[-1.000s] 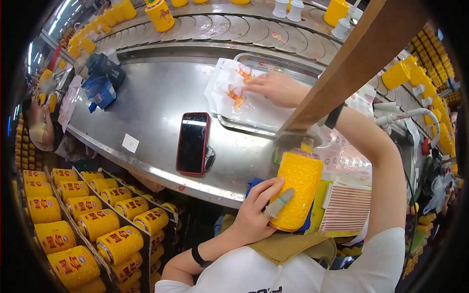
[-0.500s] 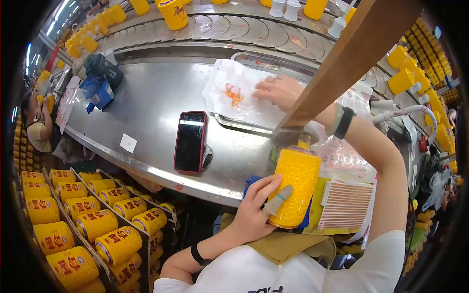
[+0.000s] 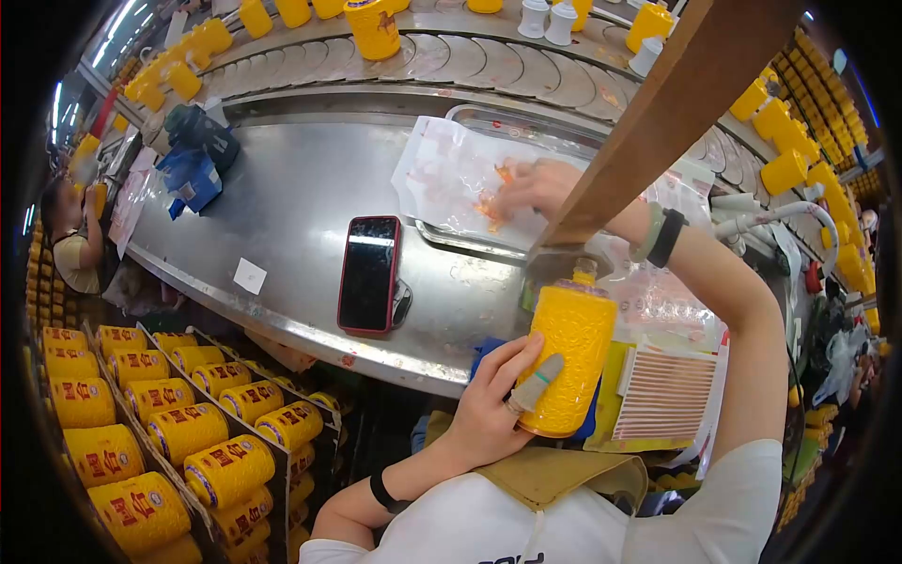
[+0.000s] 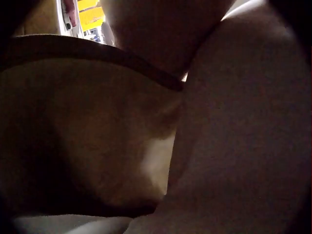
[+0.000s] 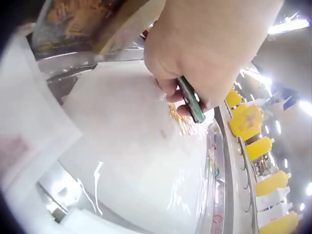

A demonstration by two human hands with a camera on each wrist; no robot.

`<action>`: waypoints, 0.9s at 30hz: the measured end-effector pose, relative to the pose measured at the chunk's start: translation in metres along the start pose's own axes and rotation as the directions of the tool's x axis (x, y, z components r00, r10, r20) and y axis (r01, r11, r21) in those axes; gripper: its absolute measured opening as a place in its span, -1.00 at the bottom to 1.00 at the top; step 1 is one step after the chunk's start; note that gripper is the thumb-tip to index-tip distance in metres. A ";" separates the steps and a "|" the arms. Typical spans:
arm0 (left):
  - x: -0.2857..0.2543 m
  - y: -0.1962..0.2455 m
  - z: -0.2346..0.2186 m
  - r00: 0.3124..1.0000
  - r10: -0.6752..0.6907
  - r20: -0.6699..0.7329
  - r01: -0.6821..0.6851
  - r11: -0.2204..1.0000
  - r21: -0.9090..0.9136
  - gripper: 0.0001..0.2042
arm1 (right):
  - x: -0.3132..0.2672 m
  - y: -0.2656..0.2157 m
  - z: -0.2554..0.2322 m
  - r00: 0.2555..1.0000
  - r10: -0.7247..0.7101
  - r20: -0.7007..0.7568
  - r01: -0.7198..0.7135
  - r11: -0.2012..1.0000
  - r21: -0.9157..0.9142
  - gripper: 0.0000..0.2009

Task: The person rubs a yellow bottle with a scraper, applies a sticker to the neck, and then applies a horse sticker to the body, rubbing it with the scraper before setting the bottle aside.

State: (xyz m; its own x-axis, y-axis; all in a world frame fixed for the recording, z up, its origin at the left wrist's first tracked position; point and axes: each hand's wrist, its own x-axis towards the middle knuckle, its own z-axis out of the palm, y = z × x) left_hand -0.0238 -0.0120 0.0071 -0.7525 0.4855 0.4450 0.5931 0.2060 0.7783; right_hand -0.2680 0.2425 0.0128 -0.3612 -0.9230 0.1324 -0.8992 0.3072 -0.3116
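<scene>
My left hand (image 3: 489,404) grips a yellow embossed bottle (image 3: 578,352) upright against my lap, and a grey finger cot (image 3: 537,383) covers one digit. My right hand (image 3: 543,188) is low over a wet white sheet (image 3: 434,169) laid across a metal tray (image 3: 470,246). In the right wrist view its curled fingers hold a flat dark-green strip (image 5: 191,99), whose kind I cannot tell. An orange-gold decal (image 3: 488,209) shows at the fingertips, partly hidden by the hand. Dark cloth (image 4: 97,122) fills most of the left wrist view.
A phone (image 3: 368,274) and a small white card (image 3: 249,275) lie on the metal table. A wooden post (image 3: 676,113) slants down beside my right forearm. Behind runs a conveyor (image 3: 451,61) with yellow bottles. Crates of yellow bottles (image 3: 230,468) stand at left, striped sheets (image 3: 660,399) at right.
My right hand has moved off the sheet's upper decal to the right, then back over the orange decal, which now appears farther right. Bottles on the conveyor have shifted right. The left hand stays still.
</scene>
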 end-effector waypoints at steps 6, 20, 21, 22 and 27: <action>0.001 0.002 -0.001 1.000 0.001 -0.004 0.000 1.000 0.017 -0.27 | -0.004 0.015 0.007 0.639 0.742 -0.201 -0.747 0.661 0.069 -0.77; 0.001 -0.001 0.000 1.000 0.023 0.003 -0.023 0.999 0.039 -0.24 | 0.002 0.050 0.017 0.773 0.618 -0.141 -0.590 0.783 0.195 -0.63; 0.000 -0.001 0.000 1.000 0.022 0.005 -0.022 0.999 0.042 -0.24 | 0.007 0.047 0.016 0.774 0.618 -0.141 -0.590 0.783 0.197 -0.63; 0.000 0.000 -0.001 1.000 0.020 0.005 -0.020 0.999 0.045 -0.24 | 0.011 0.043 0.013 0.767 0.640 -0.043 -0.623 0.760 0.188 -0.64; 0.000 0.002 -0.001 1.000 0.000 0.006 0.000 1.000 0.021 -0.25 | 0.014 0.035 0.000 0.711 0.683 0.167 -0.703 0.688 0.180 -0.69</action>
State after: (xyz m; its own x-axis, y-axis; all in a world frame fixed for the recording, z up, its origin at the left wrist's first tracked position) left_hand -0.0232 -0.0122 0.0086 -0.7509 0.4906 0.4421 0.5990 0.2242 0.7687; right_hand -0.3045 0.2402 0.0035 -0.8295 -0.4855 -0.2761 -0.3202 0.8184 -0.4771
